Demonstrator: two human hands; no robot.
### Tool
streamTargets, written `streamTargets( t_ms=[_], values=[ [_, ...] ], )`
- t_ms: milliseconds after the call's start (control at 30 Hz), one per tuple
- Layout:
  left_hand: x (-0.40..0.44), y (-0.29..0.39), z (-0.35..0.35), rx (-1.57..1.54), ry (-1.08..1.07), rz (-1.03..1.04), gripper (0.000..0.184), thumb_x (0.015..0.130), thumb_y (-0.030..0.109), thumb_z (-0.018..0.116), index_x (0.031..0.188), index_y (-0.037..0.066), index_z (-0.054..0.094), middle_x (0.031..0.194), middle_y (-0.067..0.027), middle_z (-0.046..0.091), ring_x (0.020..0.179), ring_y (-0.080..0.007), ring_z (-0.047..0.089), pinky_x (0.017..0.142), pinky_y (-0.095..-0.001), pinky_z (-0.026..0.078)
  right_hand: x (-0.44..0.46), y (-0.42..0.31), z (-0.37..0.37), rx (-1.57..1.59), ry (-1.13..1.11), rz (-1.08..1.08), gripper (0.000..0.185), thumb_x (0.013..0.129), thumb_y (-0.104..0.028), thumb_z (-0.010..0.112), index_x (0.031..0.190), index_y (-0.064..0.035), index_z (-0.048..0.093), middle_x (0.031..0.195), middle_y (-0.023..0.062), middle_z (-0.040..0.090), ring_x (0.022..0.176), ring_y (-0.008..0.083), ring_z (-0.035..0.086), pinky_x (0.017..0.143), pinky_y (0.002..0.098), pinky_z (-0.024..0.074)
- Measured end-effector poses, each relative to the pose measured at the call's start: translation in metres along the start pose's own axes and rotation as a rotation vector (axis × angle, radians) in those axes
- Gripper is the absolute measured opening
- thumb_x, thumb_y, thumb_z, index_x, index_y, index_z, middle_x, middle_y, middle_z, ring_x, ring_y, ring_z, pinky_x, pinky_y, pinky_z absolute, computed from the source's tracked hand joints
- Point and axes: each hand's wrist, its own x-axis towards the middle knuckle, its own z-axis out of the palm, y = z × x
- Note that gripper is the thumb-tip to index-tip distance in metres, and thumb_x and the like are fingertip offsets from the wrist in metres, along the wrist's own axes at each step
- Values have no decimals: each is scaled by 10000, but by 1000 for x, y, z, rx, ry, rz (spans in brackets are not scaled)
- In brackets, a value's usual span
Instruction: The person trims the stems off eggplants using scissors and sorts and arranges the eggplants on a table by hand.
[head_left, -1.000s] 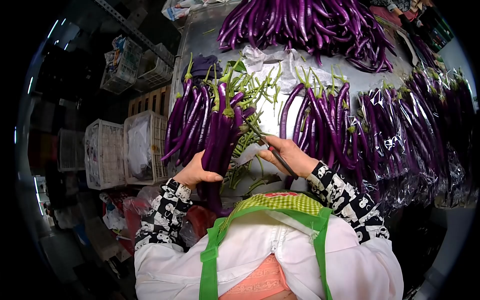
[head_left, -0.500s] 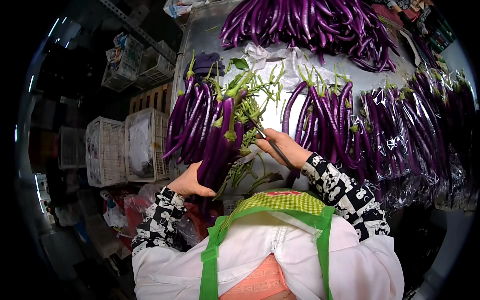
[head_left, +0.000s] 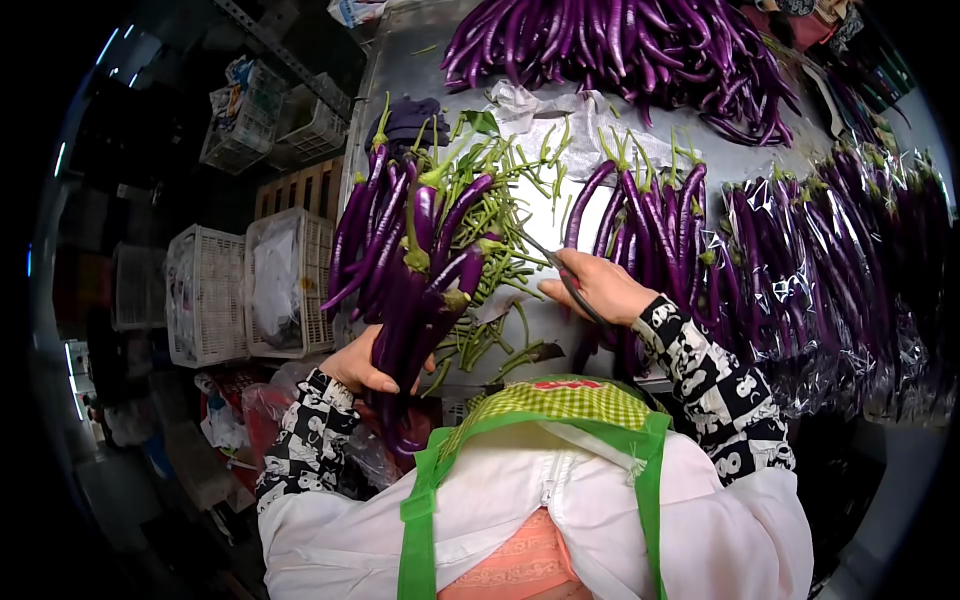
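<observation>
My left hand (head_left: 358, 364) is wrapped round the lower part of a bunch of long purple eggplants (head_left: 408, 305), tilted with their green caps pointing away from me. Some of its fingers are hidden behind them. In my right hand (head_left: 608, 288) is a pair of scissors (head_left: 569, 279), its blades pointing up and left, apart from the bunch. Cut green stems (head_left: 497, 205) lie heaped on the table between the hands. Left of the held bunch lie more eggplants (head_left: 352, 245), and another group of eggplants (head_left: 655, 215) rests beyond my right hand.
A large pile of eggplants (head_left: 600, 50) covers the far side of the metal table (head_left: 415, 60). Eggplants in clear plastic bags (head_left: 800, 270) line the right. White plastic crates (head_left: 208, 300) stand on the left, and a dark cloth (head_left: 413, 127) lies near the table's left edge.
My right hand with the scissors has drawn right, away from the bunch. My left hand and its eggplants have shifted slightly left, and the held eggplants have spread apart at their caps.
</observation>
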Motion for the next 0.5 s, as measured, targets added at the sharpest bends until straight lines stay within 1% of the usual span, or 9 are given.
streamTargets(
  t_ms=[67,133,200,267,333,400,433,467,500],
  values=[
    [0,3,2,4,-12,-27,765,572,212,865,1220,-23,532,1031,-106,643,806,-182,646,730,-317,532,9,-2,-2,-27,-19,-21,461,925,-429,594,1088,-1,543,780,186,582,746,351,599,685,415,465],
    [-1,5,1,108,-44,-87,803,554,216,886,1235,-13,527,1056,-97,649,887,-164,629,807,-306,513,15,-5,-4,-26,-61,-43,465,930,-437,587,1087,-2,543,780,189,579,738,360,591,681,414,462],
    [0,7,2,150,-49,-77,814,555,212,886,1248,-9,521,1064,-88,651,921,-155,618,840,-303,500,17,-4,-1,-18,-68,-37,479,925,-457,587,1069,-3,543,784,191,580,745,363,593,677,417,458],
    [0,9,0,191,-49,-63,825,556,208,886,1261,-5,515,1072,-79,653,955,-145,607,874,-299,486,18,-2,3,0,0,-53,551,895,-529,596,1039,3,577,816,209,626,796,386,628,708,438,479],
    [-3,10,-4,274,-8,-91,867,554,204,886,1295,-13,491,1121,-81,640,1039,-151,579,956,-306,438,16,0,5,2,15,-76,554,898,-518,599,1067,8,575,768,204,625,761,393,631,693,442,486],
    [-4,11,-6,378,55,-43,879,550,197,881,1304,-18,483,1148,-86,628,1062,-156,564,975,-309,421,15,2,7,-59,-32,-44,451,929,-437,595,943,12,555,661,159,573,639,341,597,610,415,459],
    [-5,12,-6,484,118,5,891,547,191,876,1313,-23,475,1175,-91,616,1085,-161,550,994,-312,403,14,1,7,-30,-62,-9,431,941,-411,591,888,16,555,614,131,557,584,266,592,569,391,453],
    [-6,13,-5,483,120,7,891,547,191,876,1313,-23,475,1175,-91,616,1085,-161,550,994,-312,403,12,0,6,-32,-63,-10,431,941,-411,591,888,16,555,614,131,557,584,266,592,569,391,453],
    [-8,16,-4,542,171,36,894,543,187,872,1314,-27,474,1193,-94,606,1101,-164,536,1010,-312,386,10,-1,5,89,-77,35,423,943,-401,591,881,16,564,600,124,546,577,224,585,556,374,448]
  ],
)
